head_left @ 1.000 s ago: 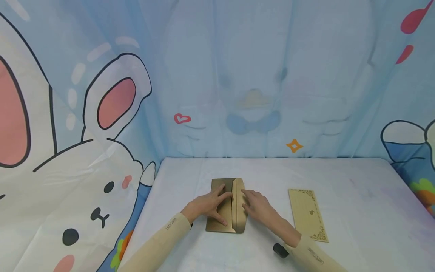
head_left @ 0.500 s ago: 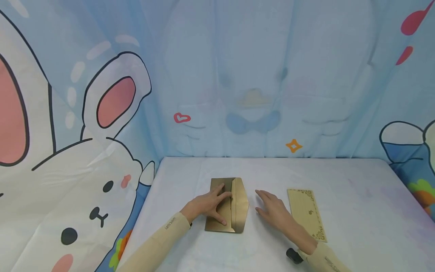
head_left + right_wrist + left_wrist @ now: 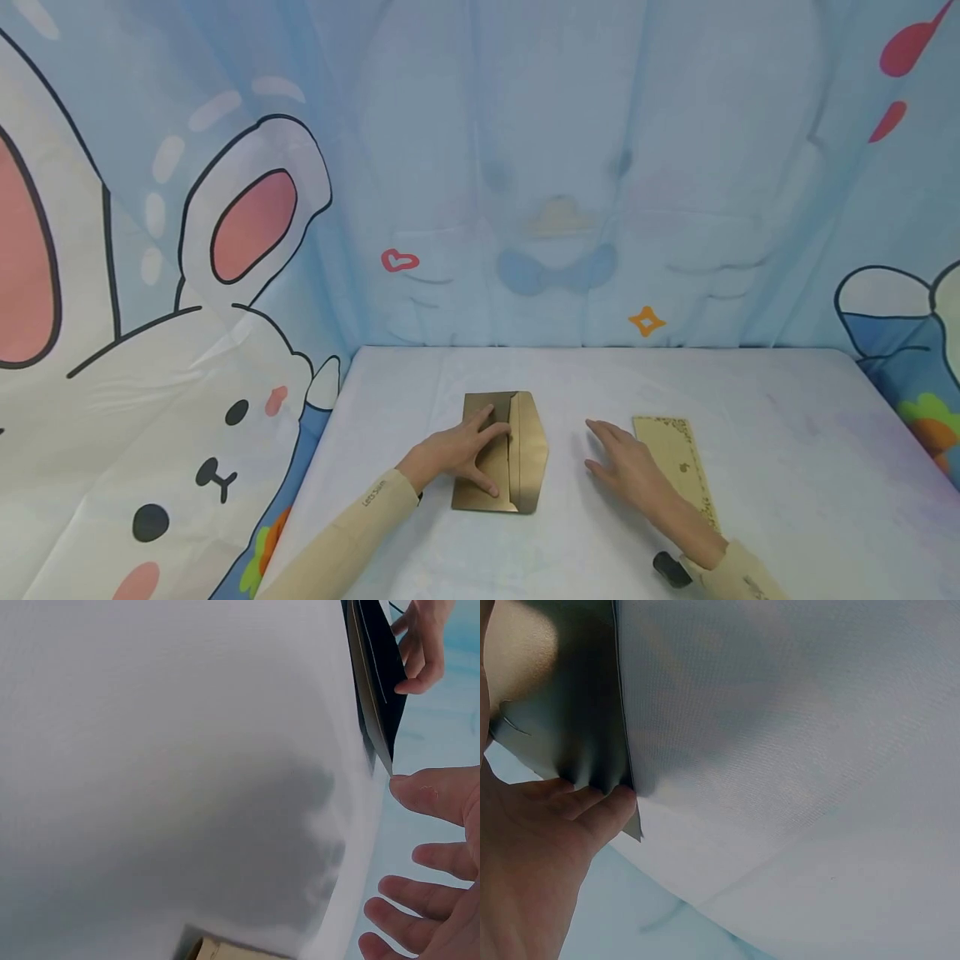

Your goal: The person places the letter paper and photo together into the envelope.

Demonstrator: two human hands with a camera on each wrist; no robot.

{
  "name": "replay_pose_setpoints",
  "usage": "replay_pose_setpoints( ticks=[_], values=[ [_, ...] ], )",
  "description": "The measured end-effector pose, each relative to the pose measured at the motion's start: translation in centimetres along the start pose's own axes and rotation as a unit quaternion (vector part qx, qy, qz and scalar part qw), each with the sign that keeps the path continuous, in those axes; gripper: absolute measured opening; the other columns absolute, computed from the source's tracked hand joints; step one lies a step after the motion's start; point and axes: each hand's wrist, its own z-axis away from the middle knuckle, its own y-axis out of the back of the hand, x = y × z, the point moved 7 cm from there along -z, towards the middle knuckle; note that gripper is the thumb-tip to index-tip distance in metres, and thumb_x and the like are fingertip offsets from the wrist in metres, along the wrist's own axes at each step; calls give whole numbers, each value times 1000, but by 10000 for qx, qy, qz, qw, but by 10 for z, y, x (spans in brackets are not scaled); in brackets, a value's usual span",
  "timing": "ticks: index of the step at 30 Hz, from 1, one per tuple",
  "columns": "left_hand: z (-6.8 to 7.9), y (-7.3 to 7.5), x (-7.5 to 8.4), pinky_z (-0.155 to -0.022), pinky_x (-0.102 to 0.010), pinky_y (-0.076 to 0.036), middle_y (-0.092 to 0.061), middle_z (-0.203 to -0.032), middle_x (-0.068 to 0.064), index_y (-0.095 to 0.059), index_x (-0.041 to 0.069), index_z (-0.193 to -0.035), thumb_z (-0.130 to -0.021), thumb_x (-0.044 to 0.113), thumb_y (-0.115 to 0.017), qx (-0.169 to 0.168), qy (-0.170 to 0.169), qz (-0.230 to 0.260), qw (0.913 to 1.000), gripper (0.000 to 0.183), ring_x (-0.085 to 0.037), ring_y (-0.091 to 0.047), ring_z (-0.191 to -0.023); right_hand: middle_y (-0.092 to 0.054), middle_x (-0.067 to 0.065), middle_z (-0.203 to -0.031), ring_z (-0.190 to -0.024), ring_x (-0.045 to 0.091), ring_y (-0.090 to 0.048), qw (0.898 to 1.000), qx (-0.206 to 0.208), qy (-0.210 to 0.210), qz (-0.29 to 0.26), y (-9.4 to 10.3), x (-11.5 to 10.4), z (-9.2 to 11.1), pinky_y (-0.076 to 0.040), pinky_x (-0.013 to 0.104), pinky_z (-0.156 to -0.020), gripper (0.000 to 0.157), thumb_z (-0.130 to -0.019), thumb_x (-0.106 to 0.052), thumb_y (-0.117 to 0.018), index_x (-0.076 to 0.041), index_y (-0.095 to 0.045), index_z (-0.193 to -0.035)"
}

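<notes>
Gold envelope (image 3: 498,460) with its flap (image 3: 531,454) folded out

The envelope lies just below the centre of the frame on the white surface (image 3: 787,442), its flap toward the right (what the pocket holds is hidden). The left hand (image 3: 456,450) presses on it, grip spread. Right of it, the right hand (image 3: 633,477) hovers apart, grip loosely spread, partly overlapping the view of a patterned cream card (image 3: 678,462) at lower right.

Left hand (image 3: 462,454), fingers spread; right hand (image 3: 632,472) apart, fingers loosely extended.
</notes>
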Motion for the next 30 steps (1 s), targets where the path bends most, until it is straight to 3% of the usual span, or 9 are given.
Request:
replay_pose_setpoints(
  ticks=[14,24,30],
  values=[
    [2,3,0,-101,-47,-51,-9,-169,-15,-22,38,-155,-70,75,-73,8,-12,76,10000,106,-33,-27,-153,-57,29,-136,-124,49,-55,9990,-197,-392,-103,12,22,11,-45,62,-99,64,-86,-15,-79,3,-50,-141],
    [2,2,1,-104,-48,-49,-10,-168,-16,-23,36,-156,-71,74,-74,46,-84,98,9999,106,-33,-25,-153,-54,33,-137,-123,52,-53,9988,-57,-447,-171,24,40,21,-45,62,-100,64,-85,-11,-78,8,-49,-139],
    [2,2,1,-103,-48,-50,-10,-168,-16,-22,37,-156,-70,74,-74,31,-58,99,9999,107,-33,-25,-154,-48,38,-139,-125,58,-47,9969,-245,-753,-48,27,55,29,-41,70,-97,64,-87,-14,-76,10,-47,-140]
  ],
)
